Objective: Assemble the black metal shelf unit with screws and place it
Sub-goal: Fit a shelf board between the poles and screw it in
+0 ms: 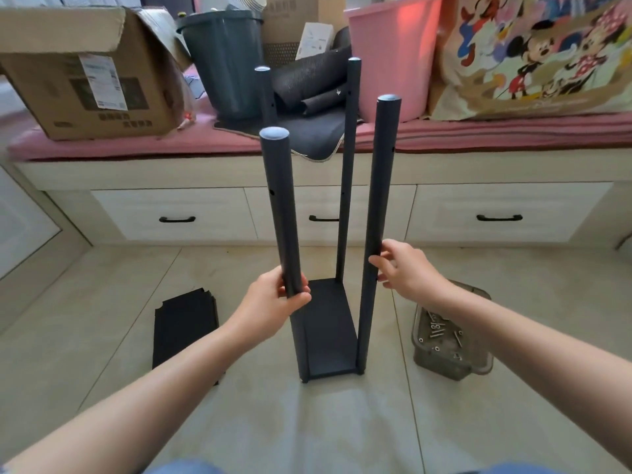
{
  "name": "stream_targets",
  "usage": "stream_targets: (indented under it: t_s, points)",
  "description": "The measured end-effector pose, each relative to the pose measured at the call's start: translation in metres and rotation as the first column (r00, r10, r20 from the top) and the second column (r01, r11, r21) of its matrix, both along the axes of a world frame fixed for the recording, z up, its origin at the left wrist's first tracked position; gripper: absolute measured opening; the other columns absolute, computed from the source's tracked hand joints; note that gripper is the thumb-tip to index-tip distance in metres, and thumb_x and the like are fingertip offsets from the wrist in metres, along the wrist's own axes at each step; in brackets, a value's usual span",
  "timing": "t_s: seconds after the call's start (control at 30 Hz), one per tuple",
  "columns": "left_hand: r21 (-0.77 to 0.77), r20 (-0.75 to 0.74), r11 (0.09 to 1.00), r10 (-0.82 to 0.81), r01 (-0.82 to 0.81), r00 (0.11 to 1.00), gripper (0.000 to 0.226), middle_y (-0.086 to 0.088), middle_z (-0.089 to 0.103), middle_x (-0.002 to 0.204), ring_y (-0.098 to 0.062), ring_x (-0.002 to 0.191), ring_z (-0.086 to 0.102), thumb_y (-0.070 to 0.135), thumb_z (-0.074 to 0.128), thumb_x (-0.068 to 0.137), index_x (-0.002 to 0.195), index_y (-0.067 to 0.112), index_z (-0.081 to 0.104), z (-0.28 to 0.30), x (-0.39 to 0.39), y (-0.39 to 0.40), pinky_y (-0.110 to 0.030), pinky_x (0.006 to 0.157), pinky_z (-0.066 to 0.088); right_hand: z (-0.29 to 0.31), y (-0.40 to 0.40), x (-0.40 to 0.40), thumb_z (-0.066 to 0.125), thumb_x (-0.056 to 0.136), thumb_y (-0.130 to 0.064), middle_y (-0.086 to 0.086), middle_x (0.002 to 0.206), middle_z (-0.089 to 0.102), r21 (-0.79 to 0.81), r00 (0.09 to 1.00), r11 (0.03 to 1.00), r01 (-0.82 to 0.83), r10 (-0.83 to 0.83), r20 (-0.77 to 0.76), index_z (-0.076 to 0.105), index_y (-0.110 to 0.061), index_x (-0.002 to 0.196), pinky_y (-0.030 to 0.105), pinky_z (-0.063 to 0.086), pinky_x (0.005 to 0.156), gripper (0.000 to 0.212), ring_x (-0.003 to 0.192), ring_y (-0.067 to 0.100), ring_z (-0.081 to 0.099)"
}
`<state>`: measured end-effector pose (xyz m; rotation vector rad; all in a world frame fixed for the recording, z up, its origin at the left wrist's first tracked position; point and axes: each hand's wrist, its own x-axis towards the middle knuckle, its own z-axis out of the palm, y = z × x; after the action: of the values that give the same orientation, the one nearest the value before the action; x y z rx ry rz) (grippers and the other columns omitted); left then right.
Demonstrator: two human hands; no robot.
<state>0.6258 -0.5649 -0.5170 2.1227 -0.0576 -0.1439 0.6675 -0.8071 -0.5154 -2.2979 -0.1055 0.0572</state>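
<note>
The black metal shelf unit point(328, 333) stands upright on the tiled floor, one shelf panel fixed low between its round posts, which rise toward me. My left hand point(277, 295) grips the near left post point(280, 206). My right hand point(407, 265) holds the near right post point(379, 206), thumb and fingers around it. Two far posts point(349, 165) stand behind. A loose black shelf panel point(186, 331) lies flat on the floor to the left. To the right sits a clear plastic box point(451, 340) with several screws in it.
A low bench with white drawers point(171, 213) and a pink mat runs across the back. On it stand a cardboard box point(85, 73), a dark bin point(225, 63), a pink tub point(390, 53), dark rolled mats and a cartoon-print bag point(533, 53).
</note>
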Motion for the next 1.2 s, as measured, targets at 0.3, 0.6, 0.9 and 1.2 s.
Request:
stream_targets:
  t_s: [0.3,0.6,0.9,1.2]
  points:
    - [-0.035,-0.043,0.988,-0.152,0.15,0.988,0.029,0.006,0.075,0.102,-0.005,0.096,0.07,0.0,0.072,0.086,0.103,0.023,0.07,0.002,-0.011,-0.01,-0.013,0.079,0.053,0.003,-0.004,0.016,0.049,0.103,-0.022,-0.002,0.104,0.064,0.057,1.0,0.998,-0.008,0.009,-0.013,0.056,-0.016,0.133,0.029,0.057,0.08,0.032,0.089,0.013,0.066]
    - [-0.24,-0.129,0.942,-0.271,0.235,0.954,0.046,0.012,0.071,0.12,-0.003,0.114,0.065,0.007,0.07,0.09,0.13,0.028,0.064,-0.015,0.009,-0.052,-0.023,0.095,0.055,0.002,-0.034,0.022,0.055,0.1,-0.018,0.002,0.108,0.07,0.228,0.984,0.96,0.163,-0.175,0.032,0.059,-0.015,0.133,0.024,0.059,0.076,0.033,0.091,0.012,0.07]
    - [0.05,-0.083,0.973,0.228,-0.225,0.97,0.028,0.0,0.066,0.118,-0.015,0.11,0.061,0.006,0.058,0.094,0.121,0.014,0.064,-0.022,0.027,0.017,-0.03,0.094,0.051,0.016,-0.014,-0.027,0.06,0.093,-0.005,-0.003,0.124,0.063,0.138,0.997,0.989,-0.054,0.063,-0.055,0.056,-0.018,0.134,0.038,0.056,0.094,0.043,0.112,0.016,0.064]
    - [-0.181,0.104,0.836,0.54,-0.518,0.835,0.068,-0.008,0.05,0.133,-0.02,0.108,0.052,0.004,0.066,0.093,0.149,0.017,0.03,0.03,0.087,0.083,-0.027,0.076,0.044,0.018,0.013,-0.041,0.067,0.092,-0.022,-0.014,0.11,0.065,0.142,0.987,0.977,-0.158,0.155,0.035,0.059,-0.03,0.111,0.013,0.05,0.081,0.022,0.101,0.001,0.064]
